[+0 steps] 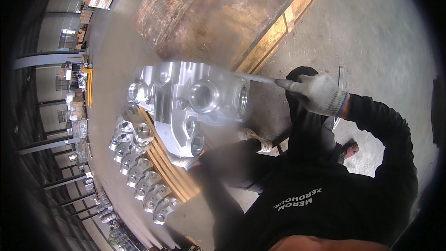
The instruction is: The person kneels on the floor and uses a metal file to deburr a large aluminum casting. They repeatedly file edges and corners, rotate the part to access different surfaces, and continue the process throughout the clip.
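Observation:
A large silver metal casting (169,107) with several round bores is tilted up in front of me. My left hand (184,162), in a pale glove, grips its lower edge; the casting hides most of the fingers. My right hand (320,94), in a white knitted glove with a blue cuff, is closed around one end of a long grey file (255,78). The file's far end reaches the casting's upper right side, beside the large bore, and looks blurred there. The exact point of contact cannot be made out.
A worn wooden workbench or crate (218,14) stands just beyond the casting. At the lower left, several smaller silver castings (139,169) lie in a row beside wooden boards (169,160). My bent knee (299,76) is near my right hand. Racks and boxes line the far left wall.

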Tool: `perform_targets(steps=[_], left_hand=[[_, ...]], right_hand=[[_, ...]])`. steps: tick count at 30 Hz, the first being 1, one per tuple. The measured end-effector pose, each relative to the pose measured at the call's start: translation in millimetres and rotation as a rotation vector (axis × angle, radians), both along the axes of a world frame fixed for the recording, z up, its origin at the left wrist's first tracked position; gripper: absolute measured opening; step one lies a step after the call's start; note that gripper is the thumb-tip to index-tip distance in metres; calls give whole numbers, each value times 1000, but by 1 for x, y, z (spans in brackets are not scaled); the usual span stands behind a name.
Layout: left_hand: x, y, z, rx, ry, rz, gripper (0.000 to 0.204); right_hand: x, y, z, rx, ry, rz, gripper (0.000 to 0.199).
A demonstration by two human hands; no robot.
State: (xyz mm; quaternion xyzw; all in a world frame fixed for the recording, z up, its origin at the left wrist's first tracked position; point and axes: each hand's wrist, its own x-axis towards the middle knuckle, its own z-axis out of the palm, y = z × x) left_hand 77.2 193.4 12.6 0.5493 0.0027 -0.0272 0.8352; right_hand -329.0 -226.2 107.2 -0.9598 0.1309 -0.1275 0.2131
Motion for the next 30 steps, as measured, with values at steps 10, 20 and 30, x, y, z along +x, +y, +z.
perform_targets(steps=[10,20,30], left_hand=[[-15,-11,11,125,-26,105,58],[-16,-7,9,231,-93,95,58],[-15,-5,4,333,-176,81,59]], right_hand=[[-14,5,10,-33,120,-23,64],[3,4,25,-6,78,-6,59],[5,10,12,20,99,-20,67]])
